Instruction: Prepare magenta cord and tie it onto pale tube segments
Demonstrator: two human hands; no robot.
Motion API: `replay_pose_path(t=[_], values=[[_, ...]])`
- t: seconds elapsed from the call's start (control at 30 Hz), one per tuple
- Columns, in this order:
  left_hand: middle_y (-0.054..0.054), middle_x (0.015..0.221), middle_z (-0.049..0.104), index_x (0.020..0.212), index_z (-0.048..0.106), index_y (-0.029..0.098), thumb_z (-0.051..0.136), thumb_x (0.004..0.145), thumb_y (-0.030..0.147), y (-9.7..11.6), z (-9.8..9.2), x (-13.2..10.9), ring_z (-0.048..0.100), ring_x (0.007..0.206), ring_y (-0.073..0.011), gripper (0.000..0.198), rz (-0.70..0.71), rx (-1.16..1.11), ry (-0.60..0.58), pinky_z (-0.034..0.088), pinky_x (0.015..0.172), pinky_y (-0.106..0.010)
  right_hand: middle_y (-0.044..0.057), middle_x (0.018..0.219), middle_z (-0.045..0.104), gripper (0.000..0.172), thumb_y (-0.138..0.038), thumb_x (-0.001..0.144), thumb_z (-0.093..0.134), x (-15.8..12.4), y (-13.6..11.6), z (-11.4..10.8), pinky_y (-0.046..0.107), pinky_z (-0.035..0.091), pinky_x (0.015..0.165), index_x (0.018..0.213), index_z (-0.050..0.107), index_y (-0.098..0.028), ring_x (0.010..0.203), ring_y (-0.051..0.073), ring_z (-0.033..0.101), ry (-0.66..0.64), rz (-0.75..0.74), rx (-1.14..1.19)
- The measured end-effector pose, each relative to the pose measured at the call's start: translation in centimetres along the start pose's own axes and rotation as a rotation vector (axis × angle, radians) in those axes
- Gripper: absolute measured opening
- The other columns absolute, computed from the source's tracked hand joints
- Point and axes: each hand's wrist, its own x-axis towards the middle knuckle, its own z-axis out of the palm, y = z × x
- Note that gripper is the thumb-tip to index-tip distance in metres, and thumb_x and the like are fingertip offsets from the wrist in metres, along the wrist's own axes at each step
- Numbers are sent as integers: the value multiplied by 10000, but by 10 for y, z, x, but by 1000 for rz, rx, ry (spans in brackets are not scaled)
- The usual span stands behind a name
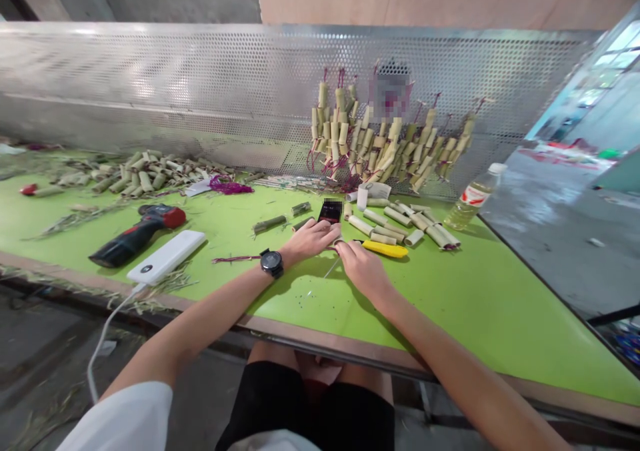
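Note:
Both my hands meet at the middle of the green table (480,304). My left hand (313,239), a black watch on its wrist, has its fingers pinched together on something small that I cannot make out. My right hand (361,267) is closed too, touching the left fingertips, and a thin pale stick (331,268) slants down from between them. A yellow utility knife (385,249) lies just right of my right hand. Short bamboo tubes (400,221) lie beyond it. A purple cord (234,259) trails left of my left wrist.
A red and black power drill (137,234) and a white power bank (167,256) with a cable lie at the left. A heap of bamboo tubes (145,174) is far left. Strung tubes (385,144) hang on the perforated metal wall. A plastic bottle (473,197) stands right. A black phone (331,211) lies ahead.

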Motion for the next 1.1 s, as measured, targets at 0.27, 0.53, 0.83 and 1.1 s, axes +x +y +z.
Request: replay_pose_path(t=[0.27,0.53,0.83,1.1], values=[[-148,1201,752,1298,635,150,470,1110,364,0,-1,0,630,1094,-257,329,10,-10,13,404,833,-364,68,774,713,334,-243,1125,436,3,0,-4,260,429,563,1021,738,-143,659,145,653,-32,17,-29],[-129,1285,734,1268,658,183,470,1099,272,5,-1,1,618,1113,-250,268,-17,-19,16,424,856,-376,77,803,754,287,-203,1103,490,1,4,-2,266,420,564,1014,755,-139,676,150,671,-17,-15,-39],[-130,1477,650,1305,645,170,573,1063,403,1,-1,3,595,1244,-258,344,-27,10,-9,453,863,-391,77,839,758,314,-222,1118,452,1,0,-7,259,439,592,1082,751,-132,688,142,666,43,-29,-54],[-155,1436,675,1287,639,165,562,1071,400,1,-6,3,604,1220,-279,329,2,25,-16,436,872,-379,75,831,755,343,-224,1129,422,0,-1,-5,243,424,544,1079,749,-132,688,135,674,31,16,9]])
